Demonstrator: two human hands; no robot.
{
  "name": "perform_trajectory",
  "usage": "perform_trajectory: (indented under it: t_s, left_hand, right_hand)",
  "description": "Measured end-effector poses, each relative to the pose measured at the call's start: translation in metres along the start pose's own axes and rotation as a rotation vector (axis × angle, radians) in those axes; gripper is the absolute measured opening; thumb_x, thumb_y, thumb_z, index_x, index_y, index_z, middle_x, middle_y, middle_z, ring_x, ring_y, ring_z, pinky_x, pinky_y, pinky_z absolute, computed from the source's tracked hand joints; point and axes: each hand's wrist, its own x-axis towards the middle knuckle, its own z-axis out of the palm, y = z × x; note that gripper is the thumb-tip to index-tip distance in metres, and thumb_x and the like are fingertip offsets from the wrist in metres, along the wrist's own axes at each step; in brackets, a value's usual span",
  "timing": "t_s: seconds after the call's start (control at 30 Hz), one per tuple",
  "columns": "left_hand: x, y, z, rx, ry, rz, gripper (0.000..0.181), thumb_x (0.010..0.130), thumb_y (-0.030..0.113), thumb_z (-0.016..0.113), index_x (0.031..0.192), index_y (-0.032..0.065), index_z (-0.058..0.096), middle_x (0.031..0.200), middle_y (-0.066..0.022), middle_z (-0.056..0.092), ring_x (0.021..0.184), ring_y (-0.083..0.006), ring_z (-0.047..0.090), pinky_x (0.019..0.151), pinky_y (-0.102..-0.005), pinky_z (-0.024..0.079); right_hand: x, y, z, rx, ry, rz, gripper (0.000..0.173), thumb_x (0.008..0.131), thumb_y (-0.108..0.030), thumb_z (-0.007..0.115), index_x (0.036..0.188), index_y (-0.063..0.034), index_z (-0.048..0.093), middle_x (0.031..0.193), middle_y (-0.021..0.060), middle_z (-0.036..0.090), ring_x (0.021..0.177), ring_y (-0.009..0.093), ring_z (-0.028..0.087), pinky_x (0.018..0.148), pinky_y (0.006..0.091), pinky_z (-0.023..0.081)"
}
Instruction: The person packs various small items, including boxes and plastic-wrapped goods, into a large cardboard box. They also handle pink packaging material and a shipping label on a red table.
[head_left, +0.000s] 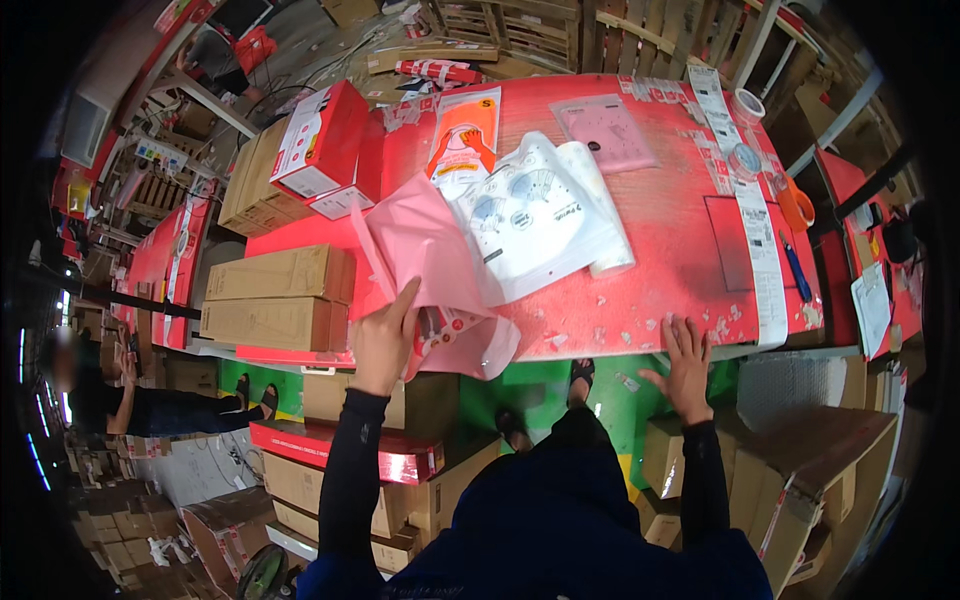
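Note:
A pink plastic bag (427, 251) lies rumpled on the red table (660, 225), its near end hanging at the front edge. My left hand (384, 341) grips the bag's near left side, index finger stretched over the film; its other fingers are partly hidden. Under the bag's fold shows printed packaging (450, 330), mostly covered. Against the bag's right side rests a white printed pouch (529, 217), overlapping a white roll (615, 240). My right hand (686, 367) is empty, fingers spread, its fingertips at the table's front edge.
Brown cartons (270, 322) and a red-and-white box (330, 142) stand at left. Behind are an orange glove packet (465, 135) and a pink packet (604, 135). Tape rolls (745, 161), an orange tape dispenser (795, 204) and a blue cutter (796, 266) lie right. A person (127, 397) stands left.

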Motion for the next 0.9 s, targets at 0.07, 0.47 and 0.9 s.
perform_trajectory:
  t_s: [0.07,0.47,0.9]
  left_hand:
    - [0.006,-0.005,0.000,-0.007,0.008,0.036,0.048,0.089,0.017,0.069,0.136,0.0221,0.063,0.055,-0.0073,0.055,0.048,-0.0274,0.057,0.050,-0.0411,0.047]
    - [-0.006,0.006,0.002,0.039,-0.170,0.183,0.044,0.097,0.038,0.060,0.139,0.0233,0.059,0.047,-0.0111,0.054,0.043,-0.0312,0.060,0.044,-0.0447,0.048]
    - [0.001,0.016,-0.009,-0.023,-0.137,0.086,0.041,0.093,0.037,0.066,0.131,0.0226,0.064,0.048,-0.0078,0.054,0.044,-0.0279,0.061,0.045,-0.0406,0.049]
  right_hand:
    - [-0.033,-0.009,0.004,0.047,-0.010,-0.041,0.058,0.094,-0.025,0.067,0.147,-0.0095,0.049,0.147,0.0157,0.051,0.141,0.036,0.040,0.112,0.0588,0.033]
    - [0.019,-0.277,0.049,1.913,-0.220,0.410,0.041,0.105,-0.014,0.054,0.144,-0.0044,0.048,0.129,0.0123,0.062,0.097,0.019,0.069,0.071,0.0332,0.062]
    - [0.126,-0.199,0.054,1.919,0.100,0.709,0.041,0.095,-0.032,0.071,0.123,-0.0028,0.061,0.111,0.0036,0.063,0.092,0.013,0.061,0.076,0.0295,0.051]
